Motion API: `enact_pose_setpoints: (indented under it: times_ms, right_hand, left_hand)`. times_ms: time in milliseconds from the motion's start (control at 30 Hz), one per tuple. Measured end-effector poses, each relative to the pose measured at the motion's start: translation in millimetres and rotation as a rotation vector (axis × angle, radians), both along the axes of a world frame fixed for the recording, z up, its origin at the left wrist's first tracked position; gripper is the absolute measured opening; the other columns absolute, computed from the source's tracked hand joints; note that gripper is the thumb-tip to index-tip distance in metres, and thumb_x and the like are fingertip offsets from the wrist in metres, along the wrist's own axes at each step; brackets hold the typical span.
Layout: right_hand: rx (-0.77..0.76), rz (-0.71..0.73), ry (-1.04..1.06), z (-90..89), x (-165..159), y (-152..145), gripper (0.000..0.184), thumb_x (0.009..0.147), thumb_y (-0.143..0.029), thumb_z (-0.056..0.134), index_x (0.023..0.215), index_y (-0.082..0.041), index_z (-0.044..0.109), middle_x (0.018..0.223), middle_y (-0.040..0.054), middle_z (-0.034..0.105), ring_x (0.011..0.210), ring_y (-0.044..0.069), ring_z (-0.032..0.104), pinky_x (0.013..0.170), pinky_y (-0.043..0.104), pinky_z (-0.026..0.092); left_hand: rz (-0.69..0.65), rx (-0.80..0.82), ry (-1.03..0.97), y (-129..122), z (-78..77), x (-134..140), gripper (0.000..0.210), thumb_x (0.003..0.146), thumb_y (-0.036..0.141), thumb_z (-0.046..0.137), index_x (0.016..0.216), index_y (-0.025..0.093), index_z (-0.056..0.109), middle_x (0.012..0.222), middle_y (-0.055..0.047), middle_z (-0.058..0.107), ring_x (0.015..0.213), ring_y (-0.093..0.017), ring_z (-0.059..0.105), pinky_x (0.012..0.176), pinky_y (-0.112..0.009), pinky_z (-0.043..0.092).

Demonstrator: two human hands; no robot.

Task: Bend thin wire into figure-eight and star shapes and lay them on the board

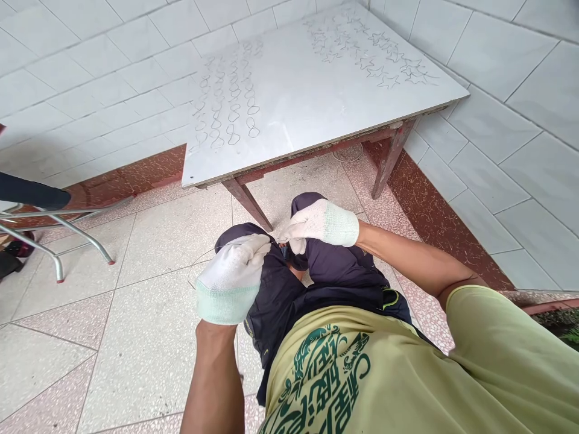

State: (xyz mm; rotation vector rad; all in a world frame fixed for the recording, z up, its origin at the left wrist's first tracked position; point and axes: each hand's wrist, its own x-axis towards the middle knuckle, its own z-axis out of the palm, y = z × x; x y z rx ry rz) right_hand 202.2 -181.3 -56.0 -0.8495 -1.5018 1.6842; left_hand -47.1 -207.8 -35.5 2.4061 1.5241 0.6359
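Observation:
Both my hands wear white knit gloves with pale green cuffs and meet above my knees. My left hand [242,265] is closed, pinching a thin wire [190,278] whose loose length curves out to the left of the glove. Close by on the right, my right hand [312,226] is closed too, its fingertips on the wire near the left fingertips. The bit of wire between the gloves is too small to make out its shape.
A white-topped table [289,120] stands ahead against tiled walls. On it lie rows of wire figure-eight shapes [234,90] and wire star shapes [375,69]. A metal-legged chair [85,235] with a person's dark-clothed leg [31,191] is at left. A wire coil [347,155] lies under the table.

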Motion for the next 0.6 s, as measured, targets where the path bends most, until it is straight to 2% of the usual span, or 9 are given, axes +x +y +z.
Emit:
enact_pose_setpoints:
  times_ms: [100,167,267,333,467,600]
  right_hand:
    - [-0.039,0.032,0.013,-2.8,-2,3,0.036,0.085,-0.049,0.086,0.086,-0.014,0.083,0.075,0.0037,0.081,0.063,0.015,0.075,0.067,0.026,0.063]
    - [-0.064,0.036,0.042,-5.5,-3,6,0.043,0.084,-0.056,0.087,0.085,-0.013,0.083,0.075,0.0051,0.082,0.062,0.015,0.074,0.067,0.028,0.063]
    - [-0.055,0.002,0.103,-8.8,-2,11,0.054,0.087,-0.066,0.081,0.092,-0.013,0.084,0.081,0.008,0.083,0.068,0.017,0.076,0.072,0.03,0.064]
    - [-0.024,-0.024,0.11,-9.4,1,13,0.058,0.088,-0.07,0.078,0.098,-0.013,0.084,0.085,0.0085,0.084,0.074,0.019,0.078,0.076,0.031,0.064]
    - [0.031,0.005,0.047,-7.8,5,13,0.06,0.087,-0.073,0.077,0.097,-0.014,0.084,0.083,0.0067,0.083,0.075,0.019,0.078,0.079,0.032,0.064]
    - [0.067,0.021,0.006,-7.3,5,12,0.056,0.091,-0.07,0.074,0.089,-0.015,0.083,0.081,0.0058,0.083,0.073,0.018,0.078,0.078,0.031,0.063]
  left_hand:
    - [0.052,-0.039,-0.001,0,1.4,4,0.027,0.101,0.028,0.061,0.112,0.021,0.084,0.119,-0.009,0.084,0.115,-0.026,0.078,0.11,-0.038,0.059]
    - [0.037,-0.087,-0.01,1,2.4,7,0.029,0.101,0.028,0.058,0.112,0.023,0.085,0.118,-0.007,0.085,0.113,-0.026,0.079,0.11,-0.038,0.059]
    - [-0.011,-0.134,-0.039,2,1.7,8,0.032,0.101,0.031,0.056,0.112,0.025,0.085,0.119,-0.005,0.085,0.112,-0.025,0.079,0.11,-0.038,0.058]
    - [0.019,-0.125,-0.059,2,-1.1,6,0.032,0.1,0.033,0.057,0.111,0.024,0.085,0.121,-0.005,0.084,0.115,-0.025,0.078,0.112,-0.038,0.057]
    - [0.112,-0.128,-0.114,0,-9.5,2,0.034,0.099,0.04,0.058,0.112,0.024,0.085,0.123,-0.006,0.084,0.117,-0.026,0.077,0.114,-0.04,0.056]
    - [0.109,-0.142,-0.135,-1,-18.9,0,0.035,0.103,0.04,0.056,0.12,0.026,0.084,0.125,-0.005,0.083,0.118,-0.024,0.077,0.114,-0.039,0.056]
